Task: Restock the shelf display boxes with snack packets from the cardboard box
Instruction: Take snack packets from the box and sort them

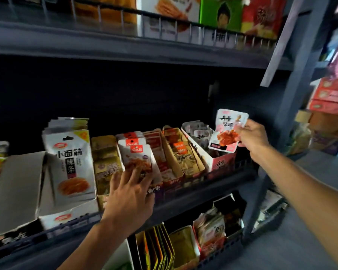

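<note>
Currently: my right hand [251, 136] pinches one pink snack packet [227, 131] above the far-right display box [221, 162]; my left hand [129, 199], fingers spread, presses orange packets [138, 156].

White-pink snack packet [228, 131], tilted, above pink display box [221, 161].

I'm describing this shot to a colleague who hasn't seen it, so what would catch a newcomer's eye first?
First, the right hand holding up a pink and white snack packet above the pink display box at the right end of the middle shelf. Next, the left hand, fingers spread, pressing on the front packet of a row in the middle. At left stands a big white packet.
</note>
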A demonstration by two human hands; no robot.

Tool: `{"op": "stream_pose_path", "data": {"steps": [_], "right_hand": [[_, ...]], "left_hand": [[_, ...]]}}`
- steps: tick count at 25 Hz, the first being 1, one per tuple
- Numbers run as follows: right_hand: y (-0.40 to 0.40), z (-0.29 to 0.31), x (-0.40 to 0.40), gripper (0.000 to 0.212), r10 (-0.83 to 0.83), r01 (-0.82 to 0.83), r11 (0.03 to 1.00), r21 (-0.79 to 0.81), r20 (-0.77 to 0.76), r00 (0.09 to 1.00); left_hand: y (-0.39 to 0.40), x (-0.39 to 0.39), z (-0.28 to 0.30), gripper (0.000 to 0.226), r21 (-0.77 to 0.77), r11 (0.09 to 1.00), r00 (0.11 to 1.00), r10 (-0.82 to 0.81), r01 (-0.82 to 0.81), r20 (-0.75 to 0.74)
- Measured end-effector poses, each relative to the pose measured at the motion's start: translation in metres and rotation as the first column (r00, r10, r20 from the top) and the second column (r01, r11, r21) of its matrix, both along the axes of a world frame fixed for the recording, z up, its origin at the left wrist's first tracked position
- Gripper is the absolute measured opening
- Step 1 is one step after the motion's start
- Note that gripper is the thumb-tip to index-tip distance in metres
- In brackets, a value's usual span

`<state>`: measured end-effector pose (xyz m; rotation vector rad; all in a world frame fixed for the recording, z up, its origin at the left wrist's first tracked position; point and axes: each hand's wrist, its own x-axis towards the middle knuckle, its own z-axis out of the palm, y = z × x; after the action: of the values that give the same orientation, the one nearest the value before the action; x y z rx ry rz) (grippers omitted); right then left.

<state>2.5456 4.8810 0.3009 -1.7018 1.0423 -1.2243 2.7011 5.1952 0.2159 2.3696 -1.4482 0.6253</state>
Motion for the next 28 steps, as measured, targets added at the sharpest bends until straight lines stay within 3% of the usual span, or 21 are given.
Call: {"op": "stream_pose_path", "data": {"steps": [3, 6, 8, 10, 12, 15, 18, 20, 23, 25, 28], "right_hand": [[-0.008, -0.002, 0.029, 0.016, 0.110, -0.113, 0.993, -0.019, -0.122, 0.986], [-0.010, -0.013, 0.049, 0.008, 0.139, -0.140, 0.990, 0.016, -0.265, 0.954], [-0.007, -0.024, 0.050, 0.005, 0.165, -0.182, 0.983, 0.008, -0.461, 0.872], [-0.003, -0.033, 0.046, 0.014, 0.077, -0.164, 0.982, -0.095, -0.591, 0.803], [0.007, -0.038, 0.038, 0.031, -0.048, -0.111, 0.971, -0.214, -0.623, 0.780], [0.037, -0.048, 0.022, 0.058, -0.089, -0.113, 0.955, -0.275, -0.625, 0.776], [0.095, -0.068, 0.004, 0.072, -0.033, -0.183, 0.924, -0.337, -0.544, 0.838], [0.149, -0.091, 0.002, 0.078, 0.077, -0.335, 0.870, -0.361, -0.573, 0.816], [0.246, -0.124, 0.015, 0.077, 0.276, -0.621, 0.741, -0.254, -0.729, 0.627], [0.305, -0.141, 0.029, 0.065, 0.399, -0.789, 0.610, -0.068, -0.834, 0.380], [0.378, -0.186, 0.042, 0.038, 0.550, -0.864, 0.454, 0.219, -0.831, 0.078]], "left_hand": [[-0.003, 0.009, -0.014, 0.052, 0.070, 0.997, 0.995, -0.027, 0.020, 0.096], [-0.003, 0.014, -0.016, 0.044, 0.048, 0.998, 0.991, -0.053, 0.048, 0.126], [-0.002, 0.013, -0.016, 0.047, 0.048, 0.998, 0.992, -0.047, 0.041, 0.116], [-0.003, 0.013, -0.018, 0.054, 0.041, 0.998, 0.991, -0.051, 0.046, 0.124], [-0.002, 0.014, -0.017, 0.059, 0.039, 0.997, 0.991, -0.066, 0.061, 0.114], [0.006, 0.012, -0.020, 0.071, 0.096, 0.993, 0.988, -0.082, 0.070, 0.127], [0.027, 0.001, -0.019, 0.076, 0.079, 0.994, 0.996, -0.083, 0.081, 0.030], [0.058, -0.010, -0.019, 0.077, 0.018, 0.999, 0.998, -0.043, 0.044, -0.055], [0.123, -0.023, -0.028, 0.080, -0.040, 0.998, 0.985, 0.036, -0.043, -0.172], [0.176, -0.024, -0.043, 0.076, -0.106, 0.987, 0.970, 0.093, -0.119, -0.225], [0.263, -0.029, -0.106, 0.063, -0.115, 0.959, 0.889, 0.190, -0.258, -0.416]]}}
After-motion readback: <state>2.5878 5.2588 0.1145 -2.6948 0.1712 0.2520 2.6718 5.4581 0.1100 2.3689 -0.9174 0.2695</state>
